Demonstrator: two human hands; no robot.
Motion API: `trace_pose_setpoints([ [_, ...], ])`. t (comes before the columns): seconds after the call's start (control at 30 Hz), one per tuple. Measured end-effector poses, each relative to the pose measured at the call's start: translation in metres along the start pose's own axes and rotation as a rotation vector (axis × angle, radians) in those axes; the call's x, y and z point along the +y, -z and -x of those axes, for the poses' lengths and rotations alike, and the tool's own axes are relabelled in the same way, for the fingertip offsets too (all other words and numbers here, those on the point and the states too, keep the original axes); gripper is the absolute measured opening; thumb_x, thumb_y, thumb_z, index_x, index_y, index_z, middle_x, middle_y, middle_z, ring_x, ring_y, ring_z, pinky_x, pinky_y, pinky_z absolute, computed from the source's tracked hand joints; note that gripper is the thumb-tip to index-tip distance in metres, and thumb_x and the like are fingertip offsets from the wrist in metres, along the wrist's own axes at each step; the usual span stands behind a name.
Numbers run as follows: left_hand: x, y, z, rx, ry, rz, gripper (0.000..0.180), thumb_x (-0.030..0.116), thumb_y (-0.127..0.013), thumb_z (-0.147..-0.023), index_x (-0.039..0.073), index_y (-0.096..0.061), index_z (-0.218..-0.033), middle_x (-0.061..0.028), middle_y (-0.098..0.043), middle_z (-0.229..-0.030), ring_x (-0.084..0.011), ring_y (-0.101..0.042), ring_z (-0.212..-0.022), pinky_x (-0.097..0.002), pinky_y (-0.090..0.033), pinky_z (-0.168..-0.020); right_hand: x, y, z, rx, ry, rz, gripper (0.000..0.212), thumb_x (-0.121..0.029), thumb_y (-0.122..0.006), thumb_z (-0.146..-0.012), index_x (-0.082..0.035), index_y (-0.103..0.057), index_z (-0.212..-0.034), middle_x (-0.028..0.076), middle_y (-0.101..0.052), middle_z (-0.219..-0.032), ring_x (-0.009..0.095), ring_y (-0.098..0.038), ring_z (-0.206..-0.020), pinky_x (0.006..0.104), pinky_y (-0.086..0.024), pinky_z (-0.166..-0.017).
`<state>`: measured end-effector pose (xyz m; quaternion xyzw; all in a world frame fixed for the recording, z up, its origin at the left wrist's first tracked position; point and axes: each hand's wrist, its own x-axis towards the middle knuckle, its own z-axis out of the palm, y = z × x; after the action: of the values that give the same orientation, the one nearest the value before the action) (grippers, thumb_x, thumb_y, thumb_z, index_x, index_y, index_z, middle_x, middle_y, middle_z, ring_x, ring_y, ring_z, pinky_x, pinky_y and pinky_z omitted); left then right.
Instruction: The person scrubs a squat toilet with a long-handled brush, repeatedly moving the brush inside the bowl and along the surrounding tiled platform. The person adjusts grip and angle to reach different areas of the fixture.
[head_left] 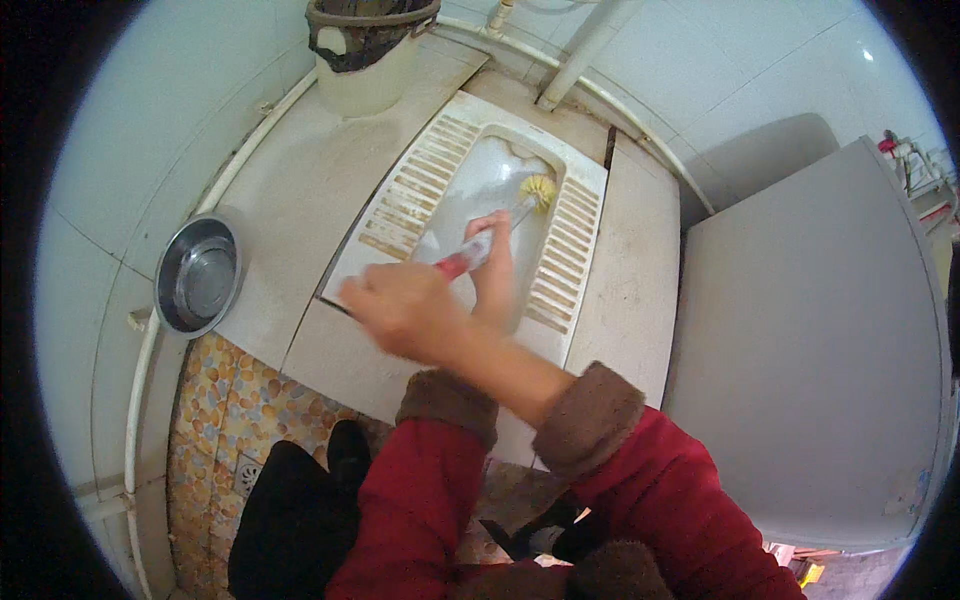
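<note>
My forearms cross, the right one over the left. A toilet brush [452, 264] with a red and whitish handle slants across a white squat toilet [345, 268]. My right hand [405, 310], slightly blurred, is closed round the red end of the handle. Farther down, my left hand [487, 228] grips the handle close to its thin shaft; part of that forearm is hidden under my right wrist. The yellow bristle head [538, 190] rests in the far right part of the toilet bowl. Brownish stains mark the ribbed foot rests on both sides.
A steel basin [199, 276] sits at the left wall beside a white pipe [143, 380]. A pale bucket [365, 78] with a dark liner stands at the far left. Close on the right is a large grey cabinet-like box [810, 350]. Pebble-patterned flooring [215, 400] lies below the raised step.
</note>
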<state>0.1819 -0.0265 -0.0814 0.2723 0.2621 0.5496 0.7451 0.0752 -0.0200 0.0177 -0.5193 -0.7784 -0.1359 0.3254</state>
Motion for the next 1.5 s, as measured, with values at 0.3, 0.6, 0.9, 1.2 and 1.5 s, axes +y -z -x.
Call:
trace_pose_setpoints([
  [0.3, -0.030, -0.004, 0.058, -0.280, -0.225, -0.068, 0.023, 0.008, -0.072, -0.090, 0.006, -0.064, -0.111, -0.0131, -0.064, -0.126, -0.0223, -0.057, -0.121, -0.0345, -0.041, -0.109, -0.021, 0.118, 0.067, 0.019, 0.011, 0.032, 0.021, -0.009, -0.069, -0.073, -0.009, -0.069, -0.093, 0.002, -0.043, -0.065, 0.021, -0.054, -0.058, 0.0362, -0.044, -0.051],
  [0.6, -0.038, -0.030, 0.022, -0.429, -0.365, -0.389, 0.029, 0.001, -0.073, -0.083, 0.004, -0.062, -0.109, -0.0162, -0.063, -0.125, -0.0258, -0.060, -0.114, -0.0360, -0.049, -0.096, 0.009, 0.126, 0.099, 0.162, -0.249, 0.058, 0.017, -0.002, -0.076, -0.077, -0.003, -0.072, -0.094, 0.009, -0.058, -0.076, 0.026, -0.060, -0.067, 0.0358, -0.049, -0.059],
  [0.9, -0.035, -0.014, 0.064, -0.494, 0.270, -0.521, 0.056, -0.009, -0.060, -0.084, 0.012, -0.050, -0.135, -0.0128, -0.057, -0.121, -0.0216, -0.057, -0.108, -0.0345, -0.051, -0.088, -0.028, 0.171, 0.143, 0.054, -0.714, 0.308, 0.030, 0.004, -0.069, -0.086, -0.004, -0.069, -0.114, 0.018, -0.072, -0.106, 0.033, -0.072, -0.094, 0.0366, -0.057, -0.084],
  [1.2, 0.008, -0.048, 0.076, -0.357, 0.708, 0.108, 0.045, 0.029, -0.054, -0.099, 0.013, -0.046, -0.140, -0.0106, -0.056, -0.121, -0.0231, -0.063, -0.103, -0.0363, -0.053, -0.085, 0.012, 0.240, 0.085, -0.415, -1.002, 0.394, 0.031, -0.017, -0.069, -0.081, -0.012, -0.075, -0.111, 0.019, -0.073, -0.094, 0.036, -0.071, -0.087, 0.0441, -0.057, -0.077],
  [1.5, -0.014, -0.052, 0.033, -0.260, 0.918, 0.039, 0.037, 0.046, -0.058, -0.098, 0.014, -0.060, -0.116, -0.0079, -0.061, -0.116, -0.0236, -0.062, -0.104, -0.0374, -0.050, -0.084, 0.108, 0.197, 0.082, -0.467, -1.035, 0.616, 0.025, -0.031, -0.070, -0.082, -0.010, -0.079, -0.091, 0.017, -0.073, -0.085, 0.038, -0.071, -0.084, 0.0460, -0.056, -0.073],
])
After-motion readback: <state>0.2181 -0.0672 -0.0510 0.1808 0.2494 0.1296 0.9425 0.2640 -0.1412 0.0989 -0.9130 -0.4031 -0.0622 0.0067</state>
